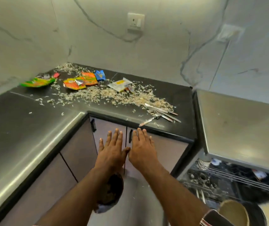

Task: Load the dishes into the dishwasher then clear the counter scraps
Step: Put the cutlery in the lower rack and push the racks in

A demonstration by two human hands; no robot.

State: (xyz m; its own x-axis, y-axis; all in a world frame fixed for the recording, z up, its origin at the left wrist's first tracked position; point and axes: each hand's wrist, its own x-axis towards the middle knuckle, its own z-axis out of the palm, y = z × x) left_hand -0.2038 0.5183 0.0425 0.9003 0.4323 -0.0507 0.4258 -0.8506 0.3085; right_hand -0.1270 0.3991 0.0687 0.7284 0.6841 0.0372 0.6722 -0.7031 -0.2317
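Head view looks down into a kitchen corner where a dark counter [24, 128] runs from the near left to the far wall and turns right. On its far left lies a green snack wrapper [38, 82], with a small red wrapper [56, 75] just beyond it. To the right sit orange wrappers [81, 81], a blue packet [100, 75] and a white-and-yellow sachet [120, 84]. Pale shredded scraps [114, 95] are strewn across the far stretch of the counter, thickest toward the right, touching and partly lying around the wrappers. At the right end of the scraps several pieces of cutlery [160, 112] lie crossed over each other near the counter's front edge. Below the edge are cabinet doors [107, 128] with dark handles. In front of them the left hand [112, 150] and the right hand [142, 147] are held out side by side, palms down, fingers straight and spread, thumbs nearly touching, holding nothing. On the floor under the left forearm lies a dark rounded object, too blurred to identify. Further right stands a steel-topped unit [238, 121], and beneath it, at the near right, the dishwasher rack [228, 178] is pulled out, with shredded bits scattered on its wires.
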